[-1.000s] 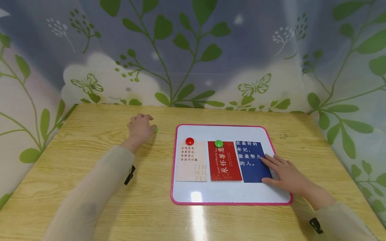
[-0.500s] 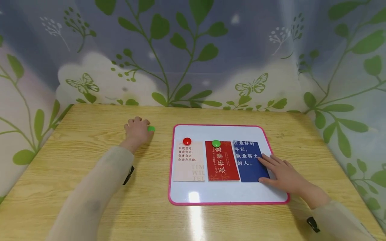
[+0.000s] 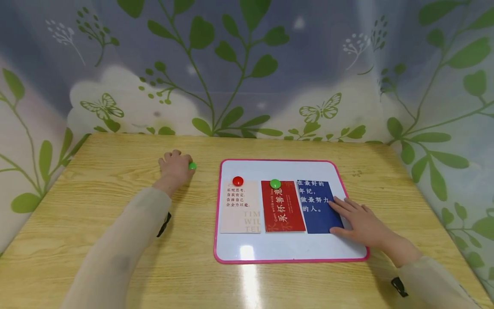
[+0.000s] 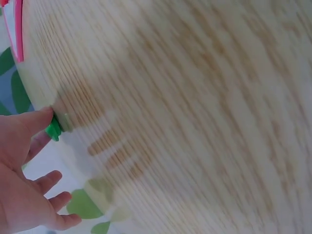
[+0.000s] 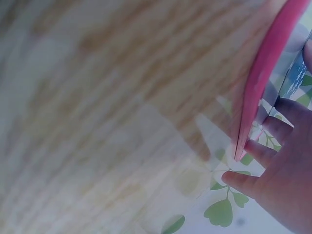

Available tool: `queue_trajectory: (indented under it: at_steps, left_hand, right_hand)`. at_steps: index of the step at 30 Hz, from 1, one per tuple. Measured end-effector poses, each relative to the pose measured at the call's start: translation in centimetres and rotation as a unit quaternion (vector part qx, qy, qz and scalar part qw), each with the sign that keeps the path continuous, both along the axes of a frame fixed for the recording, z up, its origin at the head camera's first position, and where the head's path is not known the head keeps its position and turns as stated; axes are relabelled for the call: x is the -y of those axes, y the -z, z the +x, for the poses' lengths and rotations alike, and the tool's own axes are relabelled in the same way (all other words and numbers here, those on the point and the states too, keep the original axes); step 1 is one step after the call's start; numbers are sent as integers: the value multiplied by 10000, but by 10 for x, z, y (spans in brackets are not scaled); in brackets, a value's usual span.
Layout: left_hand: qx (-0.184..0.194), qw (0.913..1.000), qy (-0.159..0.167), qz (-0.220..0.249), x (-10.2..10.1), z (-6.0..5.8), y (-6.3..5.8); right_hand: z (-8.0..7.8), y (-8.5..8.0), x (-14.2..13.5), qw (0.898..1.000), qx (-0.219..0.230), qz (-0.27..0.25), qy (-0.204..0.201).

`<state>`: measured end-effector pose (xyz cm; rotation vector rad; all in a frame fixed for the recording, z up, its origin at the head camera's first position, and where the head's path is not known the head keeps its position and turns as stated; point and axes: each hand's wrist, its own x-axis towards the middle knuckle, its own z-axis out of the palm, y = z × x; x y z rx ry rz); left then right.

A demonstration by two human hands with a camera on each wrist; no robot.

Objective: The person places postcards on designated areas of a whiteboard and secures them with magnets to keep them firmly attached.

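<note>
At the back left of the table, my left hand (image 3: 175, 169) pinches a small green round magnet (image 3: 192, 165) between thumb and forefinger. The left wrist view shows the magnet (image 4: 53, 127) close at the wood, the other fingers spread. My right hand (image 3: 360, 221) rests with straight fingers on the right edge of a blue card (image 3: 320, 219) on a whiteboard (image 3: 266, 249) with a pink rim. A red card (image 3: 283, 210) lies beside it under a green magnet (image 3: 275, 183), and a pale pink card (image 3: 237, 219) under a red magnet (image 3: 238, 181). No magnet sits on the blue card.
The board lies flat on a wood-grain table (image 3: 185, 266), its pink rim (image 5: 253, 87) near my right fingers. Behind the table hangs a curtain (image 3: 247, 77) printed with leaves and butterflies, which also closes off both sides.
My left thumb and forefinger have closed on the green magnet, which now shows more plainly at the fingertips. The right hand has stayed on the blue card. The head view has shifted slightly.
</note>
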<state>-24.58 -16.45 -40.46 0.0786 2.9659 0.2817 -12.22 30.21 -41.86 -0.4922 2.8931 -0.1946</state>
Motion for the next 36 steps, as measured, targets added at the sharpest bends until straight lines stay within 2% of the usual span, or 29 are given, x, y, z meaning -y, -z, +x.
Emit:
queue_trajectory:
  at_steps: [6,20,31,36]
  left_hand:
    - [-7,9997,202,112,0,0,0]
    - [-360,9976,580,-134,-16,6,-16]
    - [-498,9950,855,-110,-42,13,-32]
    - [-601,9930,1011,81,-58,15,-40]
  right_hand:
    - [0,-1,1,10000,-4,9,-5]
    - [2,-2,2,9999,-85,7,-53]
    - [3,-2,1,10000,-26,26,-43]
    - [2,-3,2,10000,-23,45,-57]
